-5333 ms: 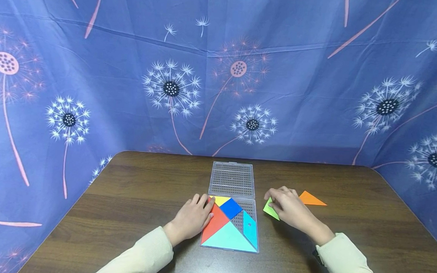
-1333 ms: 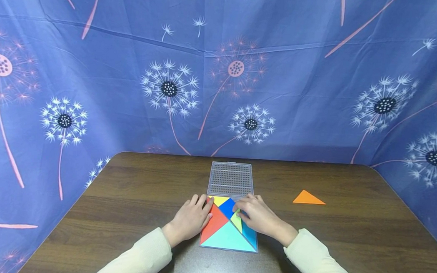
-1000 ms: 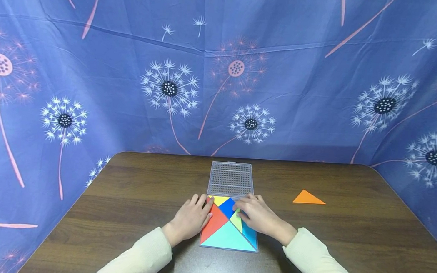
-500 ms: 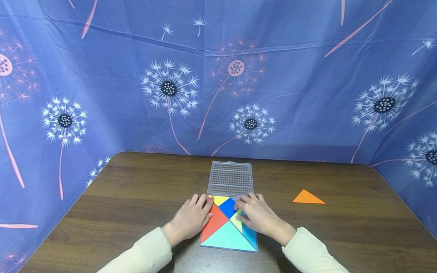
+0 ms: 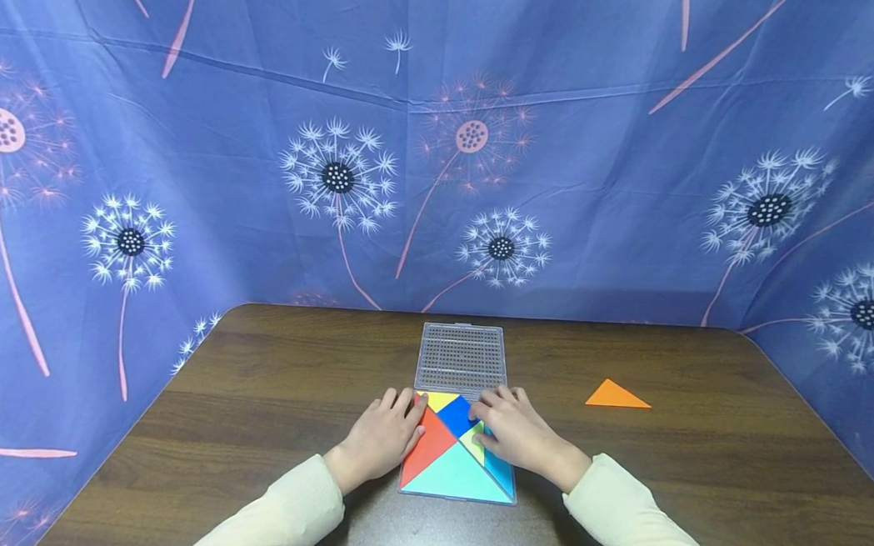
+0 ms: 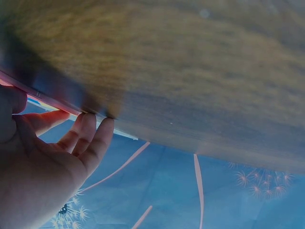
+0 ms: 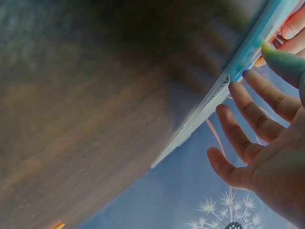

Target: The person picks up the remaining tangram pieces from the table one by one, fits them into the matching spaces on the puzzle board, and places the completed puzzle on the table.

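Observation:
An open clear plastic tangram case (image 5: 461, 498) lies on the table, its front half filled with flat coloured pieces. My left hand (image 5: 376, 440) rests at the case's left edge, with fingertips by the yellow piece (image 5: 440, 401) and thumb on the large red triangle (image 5: 429, 450). Over the case's right side is my right hand (image 5: 519, 428). Its thumb touches the small lime-green triangle (image 5: 474, 445), and its index fingertip is at the blue square (image 5: 457, 416). The right wrist view shows its fingers (image 7: 257, 114) spread along the case edge. A large mint triangle (image 5: 458, 477) fills the front.
The case's other half, a clear gridded panel (image 5: 462, 358), lies flat behind. An orange triangle (image 5: 617, 394) sits alone on the brown wooden table (image 5: 312, 357) to the right. A blue dandelion-print cloth (image 5: 602, 149) hangs along the back and sides.
The right hand has carried the lime-green triangle left from the table into the case. Over the last second the triangle has settled slightly beside the blue square. The left hand has stayed put.

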`<state>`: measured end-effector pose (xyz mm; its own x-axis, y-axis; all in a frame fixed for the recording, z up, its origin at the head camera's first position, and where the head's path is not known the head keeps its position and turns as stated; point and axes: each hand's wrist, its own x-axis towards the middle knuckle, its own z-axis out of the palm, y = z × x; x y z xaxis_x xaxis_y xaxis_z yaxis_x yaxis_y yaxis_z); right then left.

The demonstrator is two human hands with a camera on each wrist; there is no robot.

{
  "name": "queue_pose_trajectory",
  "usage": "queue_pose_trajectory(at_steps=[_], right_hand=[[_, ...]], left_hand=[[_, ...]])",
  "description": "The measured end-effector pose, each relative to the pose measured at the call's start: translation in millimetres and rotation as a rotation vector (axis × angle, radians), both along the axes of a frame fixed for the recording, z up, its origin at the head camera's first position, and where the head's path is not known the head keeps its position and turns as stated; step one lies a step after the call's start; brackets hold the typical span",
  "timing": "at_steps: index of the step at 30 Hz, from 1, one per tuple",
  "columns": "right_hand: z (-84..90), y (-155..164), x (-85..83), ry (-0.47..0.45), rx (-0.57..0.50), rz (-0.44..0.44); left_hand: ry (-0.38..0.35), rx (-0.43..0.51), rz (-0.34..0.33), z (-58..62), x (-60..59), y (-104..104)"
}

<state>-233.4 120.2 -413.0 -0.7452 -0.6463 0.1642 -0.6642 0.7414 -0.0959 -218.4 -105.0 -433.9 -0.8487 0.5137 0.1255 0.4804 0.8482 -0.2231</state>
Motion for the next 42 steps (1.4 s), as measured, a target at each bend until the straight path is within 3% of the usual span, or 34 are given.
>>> queue_pose_trajectory(at_steps=[10, 31, 42], right_hand=[[1.0, 0, 1.2, -0.023, -0.014, -0.014], [0.1, 6, 0.2, -0.001, -0.040, -0.016], [3.1, 19, -1.6, 0.046, -0.034, -0.060]], left_hand=[[0.035, 0.009, -0.021, 0.6, 0.8, 0], [0.016, 0.017, -0.024, 1.1, 1.0, -1], [-0.003, 0.013, -0.013, 1.0, -0.4, 0]])
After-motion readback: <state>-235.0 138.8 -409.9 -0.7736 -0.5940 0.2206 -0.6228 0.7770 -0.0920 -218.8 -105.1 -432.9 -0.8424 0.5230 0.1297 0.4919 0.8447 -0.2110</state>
